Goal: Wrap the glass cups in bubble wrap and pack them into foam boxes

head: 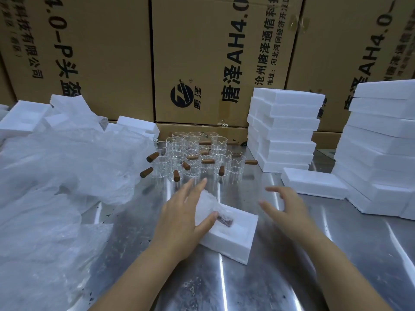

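On the steel table (269, 279), ctr of head view, one open foam box (224, 245) sits at an angle w/ a bubble-wrapped cup (210, 204) lying in its recess; the cup's brown handle (225, 221) shows through the wrap. The left hand (185, 218) lies flat on the wrapped cup, fingers straight and spread toward the back, thumb resting across the wrap just beside the handle, nothing gripped. The right hand (286, 209) hovers just right of the box, fingers spread and a bit bent, holding nothing, touching nothing; it's motion-blurred. Behind the hands stands a cluster of bare glass cups (195, 158) w/ brown wooden handles pointing all ways. A big heap of bubble wrap (67, 167) fills the left side. At right: two stacks of closed foam boxes (285, 129), plus a single foam piece (314, 182) lying flat btwn them. Printed cardboard cartons (213, 52) wall off the back.
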